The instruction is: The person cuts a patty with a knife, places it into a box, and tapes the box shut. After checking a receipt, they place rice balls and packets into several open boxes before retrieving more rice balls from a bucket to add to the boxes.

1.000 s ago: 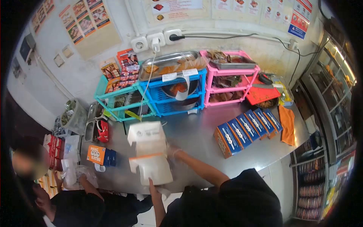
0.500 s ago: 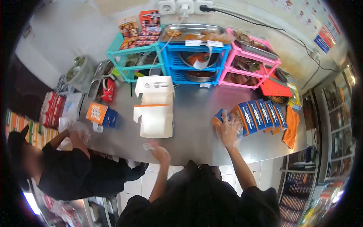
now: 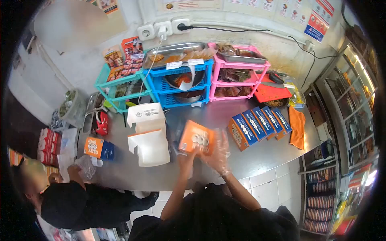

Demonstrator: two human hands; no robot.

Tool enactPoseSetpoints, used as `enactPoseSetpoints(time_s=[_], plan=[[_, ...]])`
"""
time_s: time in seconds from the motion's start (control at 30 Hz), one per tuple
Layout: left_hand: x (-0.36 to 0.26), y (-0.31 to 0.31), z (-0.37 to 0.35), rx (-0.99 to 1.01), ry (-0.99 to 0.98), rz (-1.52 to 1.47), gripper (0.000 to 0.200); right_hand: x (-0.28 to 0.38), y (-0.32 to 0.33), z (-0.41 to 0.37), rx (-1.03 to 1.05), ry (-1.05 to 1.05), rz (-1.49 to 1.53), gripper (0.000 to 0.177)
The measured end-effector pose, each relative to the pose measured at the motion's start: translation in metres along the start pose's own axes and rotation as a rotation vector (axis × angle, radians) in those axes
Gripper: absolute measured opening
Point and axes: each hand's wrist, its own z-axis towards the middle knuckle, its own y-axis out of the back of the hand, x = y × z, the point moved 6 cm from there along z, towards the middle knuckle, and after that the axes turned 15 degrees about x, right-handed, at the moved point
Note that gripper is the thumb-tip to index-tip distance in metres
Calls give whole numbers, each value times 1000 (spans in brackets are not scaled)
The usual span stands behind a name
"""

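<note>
Between my hands, above the steel counter [image 3: 112, 176], is an orange food box [image 3: 197, 136] with white round lettering. My left hand [image 3: 187, 158] grips its lower edge. My right hand [image 3: 217, 154], in a clear plastic glove, closes on its right side. Just to the left stands a larger white carton [image 3: 150, 148] with its lid open, showing a bare white inside. To the right, several blue and orange boxes [image 3: 257, 126] stand in a tilted row.
Blue shelves [image 3: 181, 74] and pink shelves [image 3: 235, 74] with trays stand at the back. A knife lies on a red cutting board [image 3: 269, 92], near an orange cloth [image 3: 297, 127]. A co-worker [image 3: 86, 201] handles plastic on the left, near another orange-blue box [image 3: 96, 147].
My right hand has brought one box from the row on the right to the middle. My left hand has moved right and up onto it. The view has shifted.
</note>
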Motion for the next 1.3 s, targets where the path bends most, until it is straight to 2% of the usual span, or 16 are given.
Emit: enactPoseSetpoints(time_s=[0.17,0.23,0.27,0.3,0.43,0.5,0.57,0.6,0.73,0.8,0.83,0.9,1.0,1.13,1.23,1.3], plan=[[-9,-16,-6,145,-162,565,44,-2,8,19,175,130,-287,92],[-4,5,-4,27,303,741,46,-49,-5,43,449,222,288,56],[10,17,-3,6,363,526,48,-23,52,51,844,-342,131,35],[33,28,3,18,195,121,51,-69,32,58,865,-418,961,35],[88,33,8,104,480,-301,48,-88,64,86,599,-421,1280,52],[100,35,21,164,502,-315,47,-83,110,99,260,-147,-31,48],[107,37,36,79,521,-557,42,-78,112,81,85,-92,-640,42],[120,50,45,-265,588,-513,42,-84,106,75,69,-98,-647,42],[133,67,84,-243,430,-426,42,-121,60,53,-98,2,-850,41],[147,68,75,-376,492,-275,39,-109,64,45,-66,-47,-768,43],[169,77,72,-58,162,158,39,-126,62,50,54,-306,-515,45],[154,5,46,203,302,-360,43,-102,98,40,-130,-136,-380,60],[159,-34,13,202,727,-4,48,-70,139,9,-63,-394,-152,78],[127,-109,9,460,645,65,48,-129,111,-27,-753,-305,515,99],[107,-153,19,581,560,88,48,-116,105,-50,-652,-225,1002,105],[92,-177,28,641,502,111,48,-108,126,-69,-675,-299,639,104]])
